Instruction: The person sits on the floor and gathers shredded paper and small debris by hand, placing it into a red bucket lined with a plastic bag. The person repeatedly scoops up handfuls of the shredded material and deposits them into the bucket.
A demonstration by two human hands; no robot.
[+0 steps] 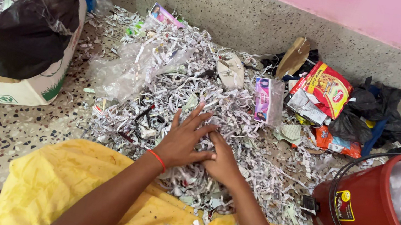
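Both hands are down in the shredded paper pile (pixel 186 100) on the floor near the middle, left hand (pixel 183 141) fingers spread flat, right hand (pixel 222 163) curled under it, looks like gathering a clump, scooping comes next I'd guess.

At the centre of the frame I see my left hand (pixel 181 139) spread flat on the shredded paper heap (pixel 189 84), my right hand (pixel 222 162) pressed just beside it, fingers buried. A red bucket (pixel 370 217) sits lower right, a cardboard box (pixel 14 84) upper left, snack wrappers (pixel 325 91) upper right.
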